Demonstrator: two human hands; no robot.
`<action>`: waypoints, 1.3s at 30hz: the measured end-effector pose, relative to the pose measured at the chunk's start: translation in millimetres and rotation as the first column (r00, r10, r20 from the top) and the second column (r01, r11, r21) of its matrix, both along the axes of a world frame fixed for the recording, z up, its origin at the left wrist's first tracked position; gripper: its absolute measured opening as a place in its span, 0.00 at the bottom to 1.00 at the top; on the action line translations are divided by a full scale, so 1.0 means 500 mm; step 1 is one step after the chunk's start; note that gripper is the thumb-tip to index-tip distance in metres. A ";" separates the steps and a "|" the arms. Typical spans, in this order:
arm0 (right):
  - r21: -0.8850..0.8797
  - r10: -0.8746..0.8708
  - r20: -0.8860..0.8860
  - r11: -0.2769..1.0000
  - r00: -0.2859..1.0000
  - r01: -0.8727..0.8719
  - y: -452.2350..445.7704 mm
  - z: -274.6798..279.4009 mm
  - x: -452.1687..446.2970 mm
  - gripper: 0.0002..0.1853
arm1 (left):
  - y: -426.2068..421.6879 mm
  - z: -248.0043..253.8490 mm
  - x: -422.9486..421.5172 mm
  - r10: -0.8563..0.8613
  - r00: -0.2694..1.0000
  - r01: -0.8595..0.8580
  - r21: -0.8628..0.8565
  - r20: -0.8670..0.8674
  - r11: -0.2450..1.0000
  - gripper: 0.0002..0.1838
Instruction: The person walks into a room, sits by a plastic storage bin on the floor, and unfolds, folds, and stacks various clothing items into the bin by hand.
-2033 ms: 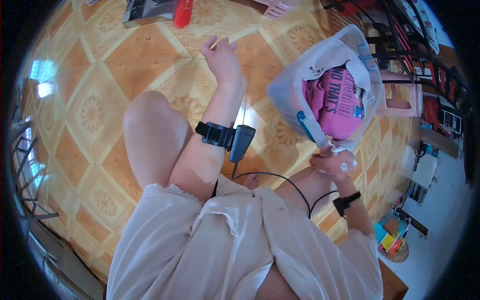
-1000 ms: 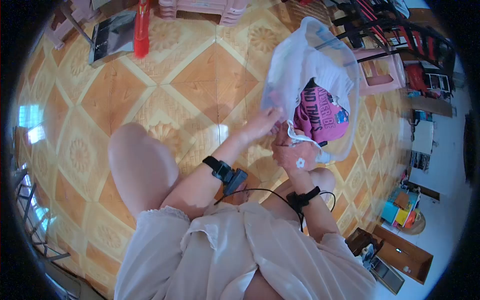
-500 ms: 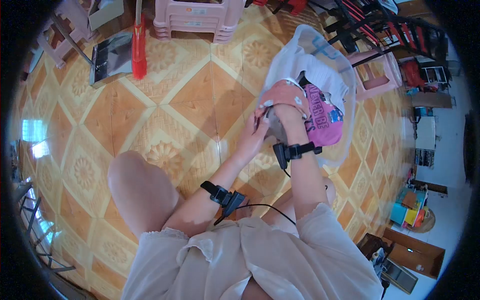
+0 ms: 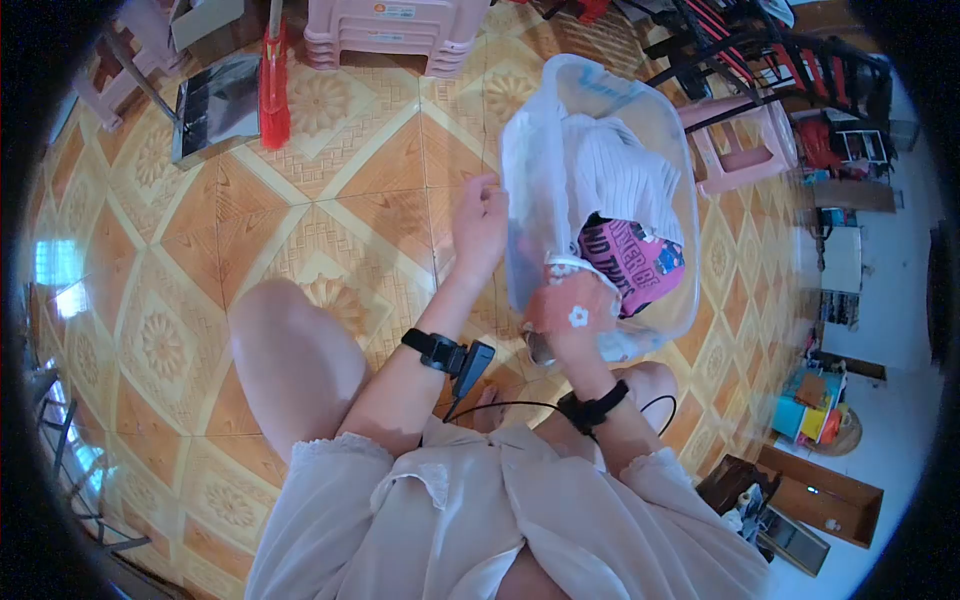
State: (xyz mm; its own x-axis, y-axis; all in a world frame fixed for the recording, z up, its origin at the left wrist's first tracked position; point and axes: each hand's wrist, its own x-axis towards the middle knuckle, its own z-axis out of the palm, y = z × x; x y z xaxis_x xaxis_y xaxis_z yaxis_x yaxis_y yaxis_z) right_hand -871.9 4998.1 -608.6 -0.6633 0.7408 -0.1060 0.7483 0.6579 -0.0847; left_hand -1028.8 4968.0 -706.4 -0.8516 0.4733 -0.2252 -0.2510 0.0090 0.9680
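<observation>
A coral cloth item with white flowers [image 4: 583,298] is in my right hand [image 4: 566,338], at the near end of a translucent plastic tub [image 4: 520,215]. A grey bit shows below that hand, too small to name. My left hand [image 4: 481,230] is beside the tub's left wall, empty, with its fingers loosely bent; whether it touches the wall I cannot tell. Inside the tub lie a white ribbed garment [image 4: 615,165] and a pink garment with dark lettering [image 4: 635,262].
Stacked pink stools [image 4: 390,35] stand ahead, with a red broom [image 4: 275,95] and a dustpan [image 4: 218,108] to their left. Right of the tub are another pink stool [image 4: 745,150] and a black-and-red rack [image 4: 780,65]. Black straps with cables circle both forearms.
My left hand has let go of the coral cloth and moved left. My right hand has drawn the cloth nearer to me, showing more of the garments in the tub.
</observation>
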 end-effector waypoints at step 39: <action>0.532 0.283 -0.575 0.842 0.768 0.087 0.352 -0.158 0.198 0.20 | 0.506 -0.053 -0.150 -0.597 0.770 0.621 0.050 -0.224 0.782 0.24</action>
State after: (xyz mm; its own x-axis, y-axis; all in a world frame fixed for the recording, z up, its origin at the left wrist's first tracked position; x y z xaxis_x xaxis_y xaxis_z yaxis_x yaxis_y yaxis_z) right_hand -773.0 5173.8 -687.8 -0.5119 0.4851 0.7090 0.5785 0.8048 -0.1330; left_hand -1103.6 5221.0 -732.6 -0.3950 0.9187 -0.0044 -0.0472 -0.0155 0.9988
